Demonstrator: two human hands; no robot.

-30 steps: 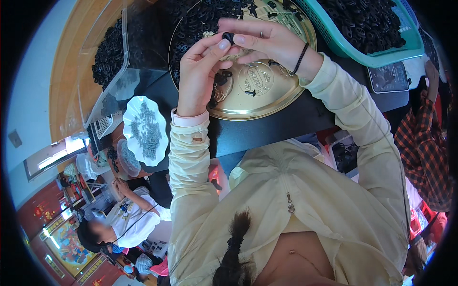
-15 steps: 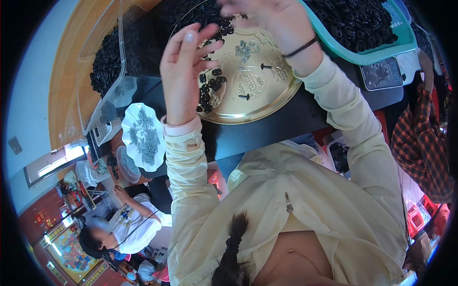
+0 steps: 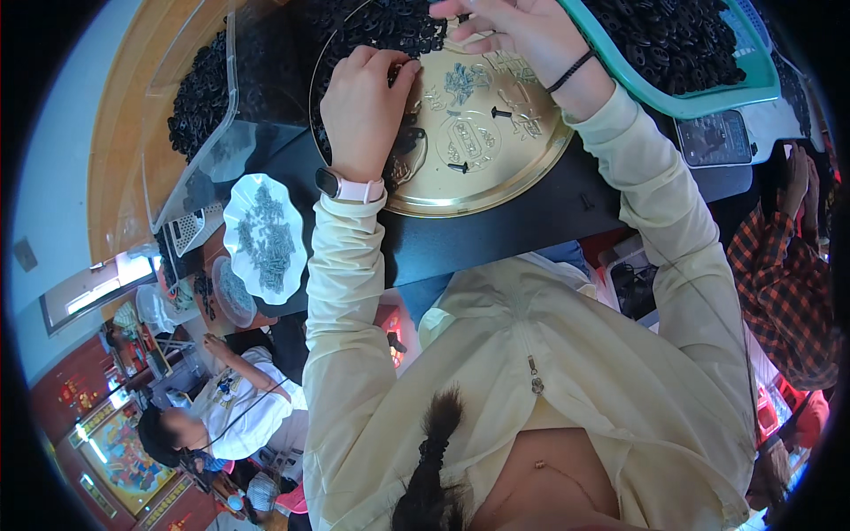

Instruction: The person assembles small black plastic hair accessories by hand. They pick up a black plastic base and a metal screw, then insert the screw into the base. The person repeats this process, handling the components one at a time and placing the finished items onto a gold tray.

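Observation:
A round gold tray (image 3: 443, 205) lies on the dark table, with many small black plastic parts (image 3: 390, 31) heaped along its far left side. My left hand (image 3: 361, 111) is over the tray's left side, its fingers bent down and thumb closing toward the forefinger among the black parts; what they pinch is hidden. My right hand (image 3: 531, 40) reaches over the far edge, fingers apart and partly cut off by the frame. A little heap of silver screws (image 3: 462, 82) sits mid-tray. Two black T-shaped pieces (image 3: 501, 112) lie separately on the gold surface.
Left stand a clear bin (image 3: 232, 97) of black parts and a white scalloped dish (image 3: 292, 265) of screws. At right are a turquoise basket (image 3: 677, 108) full of black parts and a phone (image 3: 713, 140). One person (image 3: 257, 398) sits left; another in checks (image 3: 779, 283) is right.
My left hand has turned over and come down onto the black parts, its fingers closing. My right hand has shifted slightly right. The tray sits a little higher and farther right in view.

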